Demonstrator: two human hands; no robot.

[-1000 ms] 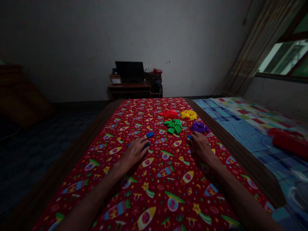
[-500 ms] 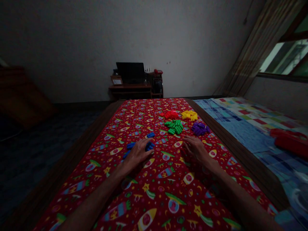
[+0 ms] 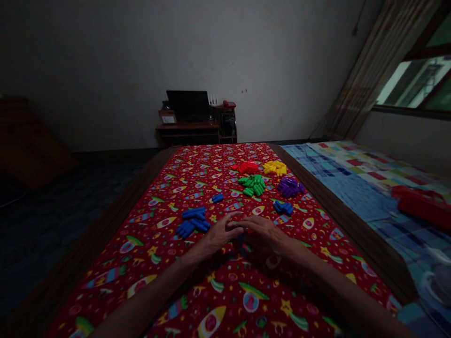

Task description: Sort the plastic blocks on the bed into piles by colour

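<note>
My left hand [image 3: 221, 233] and my right hand [image 3: 265, 233] meet over the middle of the red patterned cloth [image 3: 253, 277], fingers curled and fingertips touching. A small blue plastic piece [image 3: 240, 238] shows between them, mostly hidden by the fingers. Left of my left hand lies a loose pile of blue plastic pieces [image 3: 193, 221]. Another small blue cluster [image 3: 217, 198] sits a little farther off. Beyond my right hand are more blue pieces [image 3: 283, 207]. Farther away lie green pieces [image 3: 253, 185], purple pieces [image 3: 291, 187], red pieces [image 3: 246, 167] and yellow pieces [image 3: 275, 167].
A dark wooden border [image 3: 338, 211] runs along the cloth's sides. To the right is a surface with checked bedding [image 3: 327, 173], bearing a red bag-like item [image 3: 423, 206]. A desk with a dark monitor [image 3: 189, 105] stands against the far wall.
Both hands have come together in the middle, the left moving right off the blue pile and the right moving left. Blue pieces now show where my right hand was.
</note>
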